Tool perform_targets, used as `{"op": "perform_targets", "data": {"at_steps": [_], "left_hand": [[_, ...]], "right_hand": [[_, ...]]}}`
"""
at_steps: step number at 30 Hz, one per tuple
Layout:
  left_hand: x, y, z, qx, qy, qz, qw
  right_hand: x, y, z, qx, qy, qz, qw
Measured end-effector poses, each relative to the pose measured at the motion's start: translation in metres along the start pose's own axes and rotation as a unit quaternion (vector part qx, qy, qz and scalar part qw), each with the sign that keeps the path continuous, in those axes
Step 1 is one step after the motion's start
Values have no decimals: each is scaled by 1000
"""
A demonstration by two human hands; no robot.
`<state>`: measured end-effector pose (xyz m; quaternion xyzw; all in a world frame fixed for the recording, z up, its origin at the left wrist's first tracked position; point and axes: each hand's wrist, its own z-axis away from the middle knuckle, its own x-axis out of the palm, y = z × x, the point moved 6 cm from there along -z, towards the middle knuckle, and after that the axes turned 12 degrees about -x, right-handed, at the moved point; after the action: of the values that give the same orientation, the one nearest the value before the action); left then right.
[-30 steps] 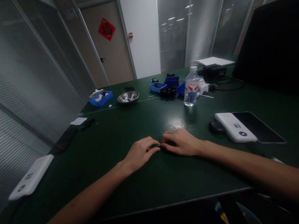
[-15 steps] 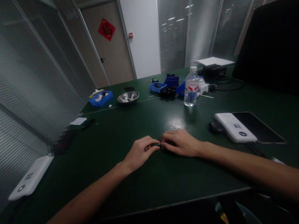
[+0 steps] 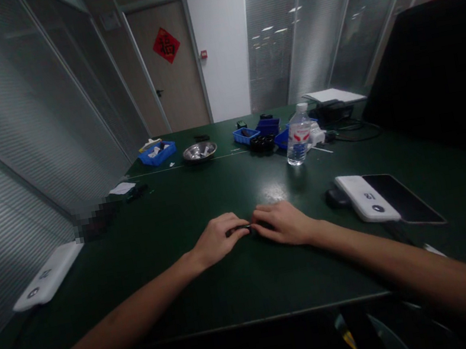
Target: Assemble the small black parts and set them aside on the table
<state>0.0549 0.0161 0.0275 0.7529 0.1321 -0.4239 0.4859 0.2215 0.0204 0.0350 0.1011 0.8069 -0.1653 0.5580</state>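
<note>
Low over the middle of the green table (image 3: pixel 218 294), my two hands meet fingertip to fingertip. My left hand (image 3: pixel 217 239) is closed in a pinch on a small dark object (image 3: pixel 242 228), a thin piece with a light glint near its end. The rest of it is hidden by the fingers, and its kind is too small to tell. Right beside that end, my right hand (image 3: pixel 281 223) has its thumb and fingers pressed together; whatever they hold is hidden.
A water bottle (image 3: pixel 297 136) stands beyond my right hand. Farther back are a metal bowl (image 3: pixel 200 152), a blue tray (image 3: pixel 158 154) and smaller blue bins (image 3: pixel 247 136). White power banks lie at right (image 3: pixel 367 197) and left (image 3: pixel 50 276), the right one by a black mouse (image 3: pixel 336 198).
Both hands stay in nearly the same place. Only a very slight shift shows at the fingertips around the small dark object.
</note>
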Motion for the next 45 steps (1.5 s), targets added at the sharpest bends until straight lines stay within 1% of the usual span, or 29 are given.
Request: {"op": "perform_targets", "data": {"at_steps": [5,8,14,17,24,30,34,39,45], "left_hand": [[0,6,1,23,-10,-21,999],[0,7,2,33,-15,-20,999],[-3,3,1,15,-3,16,1000],[-4,1,1,13,5,24,1000],[-6,0,2,28,33,49,998],[-6,3,1,54,56,78,994],[-5,3,1,57,54,85,993],[-4,3,0,40,39,69,996],[-3,1,-1,23,28,58,998]], "right_hand": [[2,-4,-1,-25,-20,26,999],[2,-6,-1,-29,-20,31,999],[-2,-4,0,-2,20,-19,1000],[-3,-4,0,11,28,-39,999],[-3,-3,1,20,49,-71,996],[-1,-2,0,23,79,-91,993],[1,-1,1,27,73,-84,993],[1,1,0,31,53,-59,996],[-1,1,0,38,48,-47,997]]}}
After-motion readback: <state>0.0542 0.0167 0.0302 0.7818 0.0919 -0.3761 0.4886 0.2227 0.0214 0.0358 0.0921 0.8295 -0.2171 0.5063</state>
